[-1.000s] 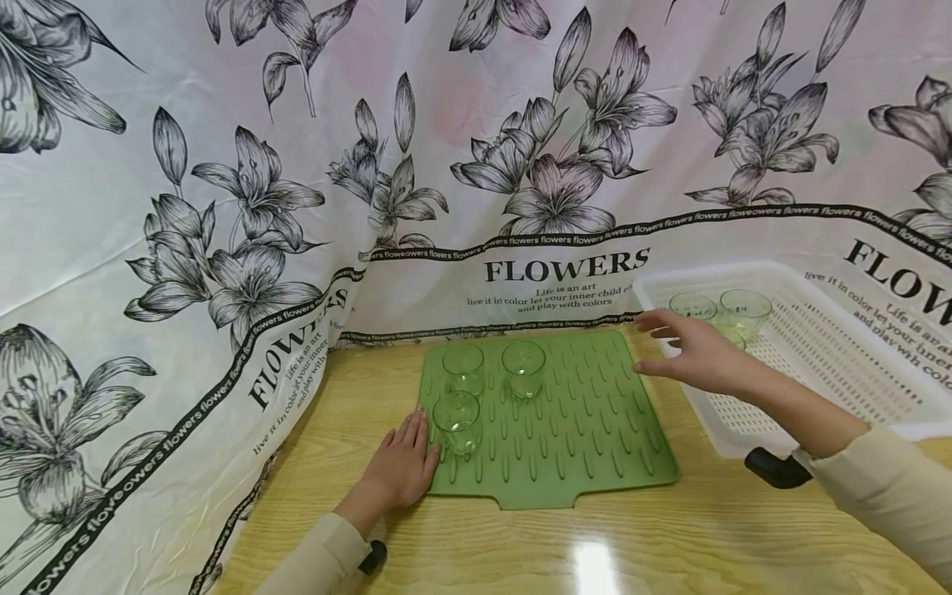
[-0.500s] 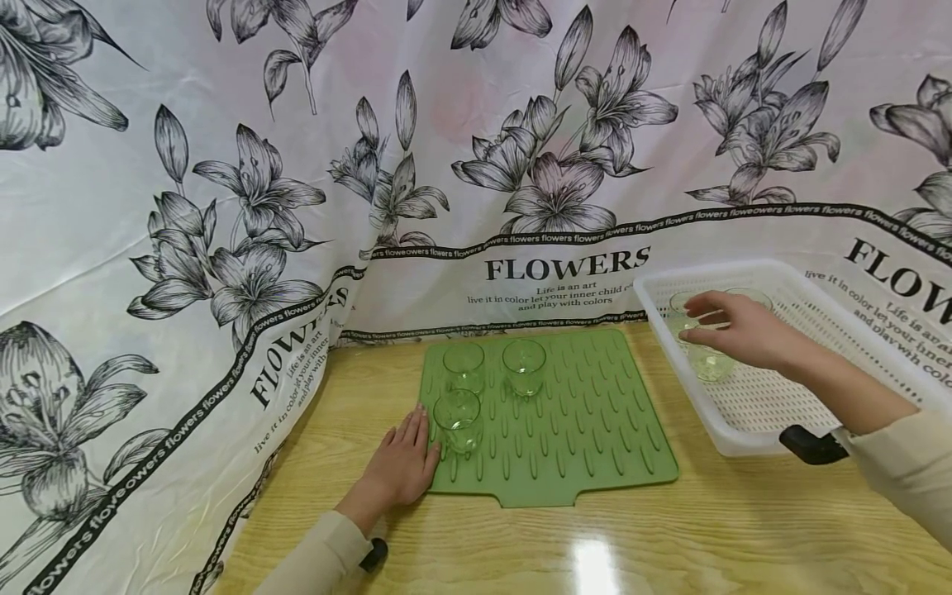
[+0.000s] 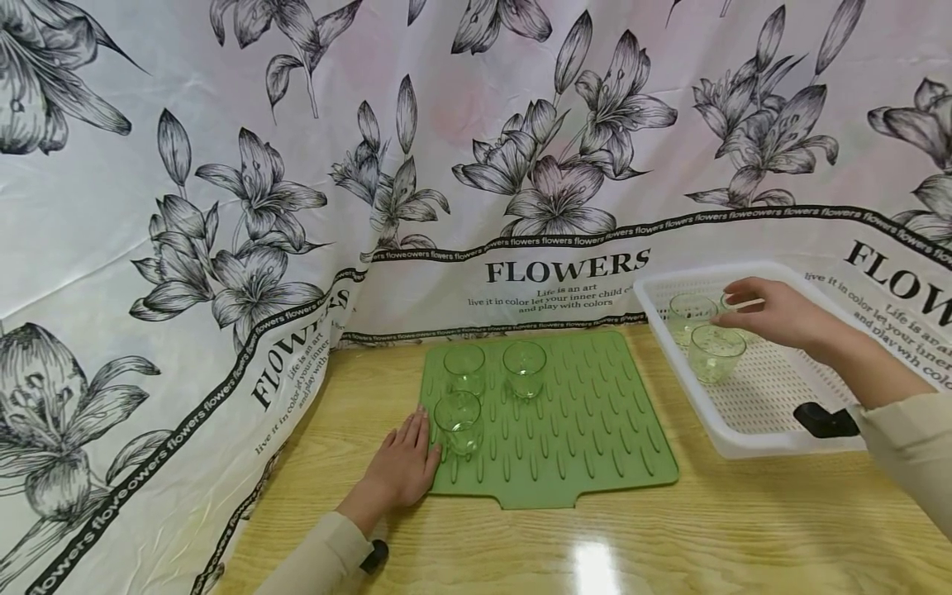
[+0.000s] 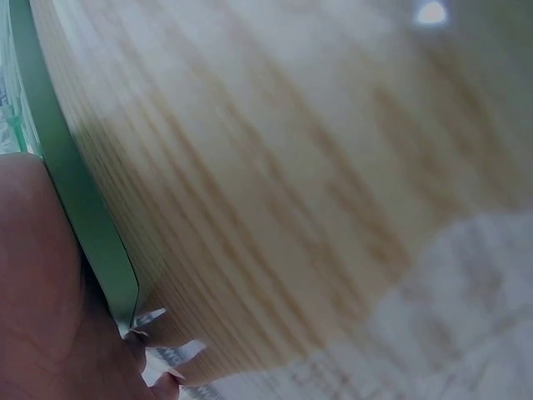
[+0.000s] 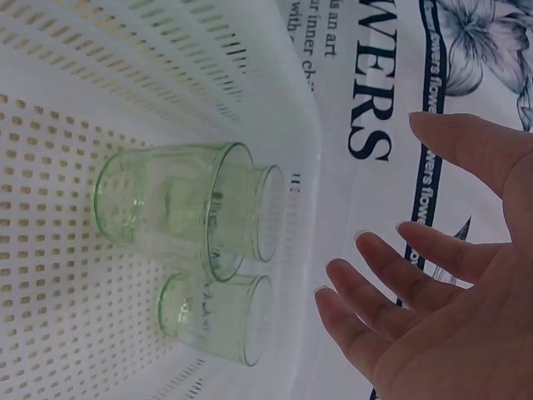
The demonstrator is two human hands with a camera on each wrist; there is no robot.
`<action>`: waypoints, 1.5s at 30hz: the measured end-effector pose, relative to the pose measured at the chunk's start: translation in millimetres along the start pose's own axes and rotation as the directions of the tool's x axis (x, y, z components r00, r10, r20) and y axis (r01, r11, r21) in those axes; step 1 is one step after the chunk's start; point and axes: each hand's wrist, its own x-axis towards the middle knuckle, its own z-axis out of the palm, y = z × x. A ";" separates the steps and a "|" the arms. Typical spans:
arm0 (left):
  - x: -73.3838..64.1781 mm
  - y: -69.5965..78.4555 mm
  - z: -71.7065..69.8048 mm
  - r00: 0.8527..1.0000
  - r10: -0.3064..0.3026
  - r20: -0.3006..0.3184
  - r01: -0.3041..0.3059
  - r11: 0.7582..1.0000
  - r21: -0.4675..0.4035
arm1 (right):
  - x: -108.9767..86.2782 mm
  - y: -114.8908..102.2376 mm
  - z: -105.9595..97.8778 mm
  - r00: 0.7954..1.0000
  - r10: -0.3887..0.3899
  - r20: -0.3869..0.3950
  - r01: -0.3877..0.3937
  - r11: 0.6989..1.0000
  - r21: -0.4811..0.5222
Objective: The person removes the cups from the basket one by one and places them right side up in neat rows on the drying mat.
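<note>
My left hand [image 3: 404, 471] lies flat with straight fingers on the left edge of the green ridged drying mat [image 3: 587, 413]. Three clear green-tinted glasses stand on that mat: a front one [image 3: 459, 428], a back-left one [image 3: 464, 370] and a back-right one [image 3: 524, 373]. Over the white basket [image 3: 732, 446], my right hand [image 3: 781, 314] hovers with parted, relaxed fingers, holding nothing. In the basket are a front glass [image 3: 716, 357], a back-left glass [image 3: 686, 321] and a third glass, mostly hidden by the hand. The right wrist view shows these glasses [image 5: 221, 321] apart from my fingers [image 5: 354, 333].
Behind the mat hangs a white cloth [image 3: 416, 289] with black lily prints; it also spreads along the left side. The basket has raised perforated walls and stands right of the mat. Wooden tabletop [image 3: 476, 545] runs along the front.
From beside the mat's right edge, my right hand has moved rightward over the basket, passing above the glasses there. My left hand and the glasses on the mat stay put.
</note>
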 end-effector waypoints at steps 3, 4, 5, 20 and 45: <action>0.3 0.0 -0.1 1.000 0.000 0.001 0.000 1.000 0.002 | 1.2 5.0 -2.3 1.000 0.013 0.008 -0.013 1.000 0.002; 0.8 -0.3 0.3 1.000 0.001 -0.001 -0.001 1.000 -0.001 | 1.7 6.4 -2.8 1.000 0.015 0.008 -0.015 1.000 0.003; 1.3 -0.6 0.8 1.000 0.002 -0.004 -0.002 1.000 -0.005 | 2.3 7.8 -3.3 1.000 0.017 0.010 -0.017 1.000 0.004; 2.5 -4.0 7.5 1.000 0.008 -0.011 -0.008 1.000 -0.003 | 13.1 27.1 -1.5 0.996 0.050 0.068 -0.054 0.997 0.058; 0.8 -0.9 4.5 1.000 0.006 -0.026 -0.006 1.000 0.004 | 24.2 57.8 17.4 0.978 0.064 0.196 -0.091 0.987 0.132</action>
